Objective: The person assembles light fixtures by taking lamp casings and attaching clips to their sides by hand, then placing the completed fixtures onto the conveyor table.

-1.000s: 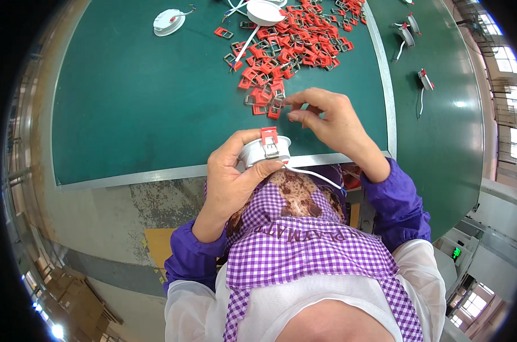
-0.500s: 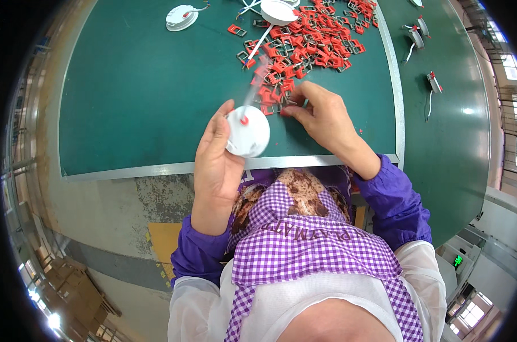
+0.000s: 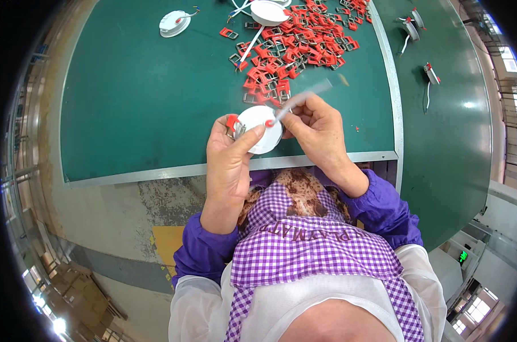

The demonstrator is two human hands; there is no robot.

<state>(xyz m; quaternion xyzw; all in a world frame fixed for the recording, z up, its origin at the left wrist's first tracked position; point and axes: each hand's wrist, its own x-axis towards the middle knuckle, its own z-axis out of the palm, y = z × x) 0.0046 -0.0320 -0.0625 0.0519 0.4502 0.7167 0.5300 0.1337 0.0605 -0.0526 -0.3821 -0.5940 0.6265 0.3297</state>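
Note:
My left hand point(image 3: 231, 151) grips a white round downlight point(image 3: 259, 139) by its left side, thumb laid over the back. A red-tipped spring clip point(image 3: 231, 121) sits at the downlight's left edge beside my fingers. From a red grommet on its back a white cable point(image 3: 304, 98) sweeps up to the right, blurred by motion. My right hand point(image 3: 317, 122) is closed in a pinch at the downlight's right rim. A spring clip is between its fingertips, mostly hidden by the fingers and the cable.
A heap of red and metal spring clips point(image 3: 310, 37) lies just beyond my hands on the green table point(image 3: 127, 102). Another white downlight point(image 3: 267, 12) rests against the heap, and one more point(image 3: 174, 24) stands far left. Several downlights lie on the right-hand green surface point(image 3: 452, 131).
My right hand has come from the near edge of the heap to the downlight's right rim. My left hand has moved the downlight slightly right and turned it; the cable has swung rightward.

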